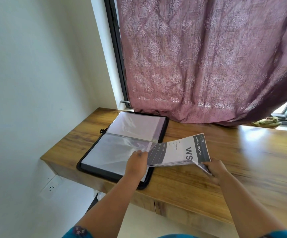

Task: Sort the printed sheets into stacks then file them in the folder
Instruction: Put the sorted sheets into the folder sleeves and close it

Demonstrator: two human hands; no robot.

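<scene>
Head view, single frame. Wooden desk [208, 182] runs along a window wall; a mauve patterned curtain [199, 62] hangs down to the desk's far edge. Black zip folder [163, 127] lies open flat at the left end of the desk, clear plastic sleeves showing on both halves — near half toward the person, far half toward the window. Stack of printed sheets [177, 152] sits just right of the folder's near half, its left end overlapping the folder's right edge and raised off the desk; top sheet carries a dark band reading "LIVING ROOM" and large letters "WS". Left hand [136, 163] is over the folder's near right corner, fingers curled and closed at the left end of the stack where it meets a clear sleeve [130, 145]; whether it pinches the sleeve, the paper, or both — cannot tell. Right hand [215, 170] grips the stack's near right corner, fingers wrapped under, thumb on top, the corner bent downward in the grip. A crumpled yellowish cloth [266, 121] lies on the sill at the far right, well apart from the folder. Wall socket [51, 187] is visible below the desk, left side. Blue patterned sleeves [78, 231] show at the bottom edge.
</scene>
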